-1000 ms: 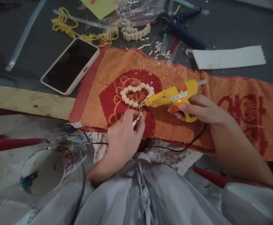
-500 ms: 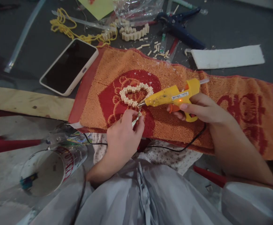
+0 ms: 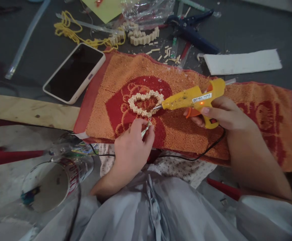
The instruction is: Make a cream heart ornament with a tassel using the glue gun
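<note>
On the orange and red towel lies a heart-like ring of small pale wooden pieces. My left hand is closed just below the ring, pinching a shiny pale-green ribbon between thumb and fingers. A thin loop runs from the ribbon up to the ring's lower edge. My right hand is wrapped round the handle of a yellow hot glue gun, whose orange trigger shows below. Its metal nozzle is at the ring's lower right side; whether it touches I cannot tell.
A phone lies at the towel's left edge. Behind are yellow yarn, another wooden-piece shape, loose bits, blue-handled cutters and a white strip. The gun's black cord crosses the towel's front edge. A bin stands below left.
My right hand has moved the glue gun a little to the right, its nozzle shifting along the ring's lower right side. The left hand stays nearly still with the ribbon.
</note>
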Available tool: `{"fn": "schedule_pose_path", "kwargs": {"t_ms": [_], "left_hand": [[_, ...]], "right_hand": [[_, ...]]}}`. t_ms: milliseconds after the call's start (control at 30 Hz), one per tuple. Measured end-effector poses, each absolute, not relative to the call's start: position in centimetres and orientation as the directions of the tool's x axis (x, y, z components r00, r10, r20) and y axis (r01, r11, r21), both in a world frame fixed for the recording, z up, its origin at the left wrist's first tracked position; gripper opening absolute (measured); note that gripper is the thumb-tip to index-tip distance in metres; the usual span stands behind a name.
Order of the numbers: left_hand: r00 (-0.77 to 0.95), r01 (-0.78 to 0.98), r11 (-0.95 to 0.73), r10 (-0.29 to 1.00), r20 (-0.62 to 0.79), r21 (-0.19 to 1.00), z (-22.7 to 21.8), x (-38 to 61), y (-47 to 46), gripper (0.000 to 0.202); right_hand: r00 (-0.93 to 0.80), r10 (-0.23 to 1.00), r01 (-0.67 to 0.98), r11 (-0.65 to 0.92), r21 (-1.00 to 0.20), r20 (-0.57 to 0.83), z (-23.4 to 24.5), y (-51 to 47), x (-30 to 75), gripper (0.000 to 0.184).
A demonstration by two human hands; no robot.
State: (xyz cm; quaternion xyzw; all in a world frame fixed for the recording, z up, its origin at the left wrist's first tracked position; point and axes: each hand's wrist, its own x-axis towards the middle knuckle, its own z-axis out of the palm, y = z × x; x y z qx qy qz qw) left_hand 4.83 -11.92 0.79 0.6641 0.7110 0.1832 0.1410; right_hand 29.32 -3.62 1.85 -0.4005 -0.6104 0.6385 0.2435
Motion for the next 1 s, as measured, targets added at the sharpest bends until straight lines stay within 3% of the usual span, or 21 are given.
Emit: {"fn": "schedule_pose_path", "kwargs": {"t_ms": [367, 1000], "left_hand": [[-0.070, 0.892, 0.036, 0.996, 0.060, 0.450, 0.6, 4.8, -12.0, 0.016], [-0.069, 0.907, 0.038, 0.996, 0.058, 0.419, 0.5, 4.8, -11.9, 0.018]], "right_hand": [[-0.601, 0.766, 0.328, -0.021, -0.944, -0.226, 1.7, -3.7, 29.0, 0.042], [-0.596, 0.788, 0.235, -0.012, -0.972, -0.154, 1.9, -4.0, 29.4, 0.027]]}}
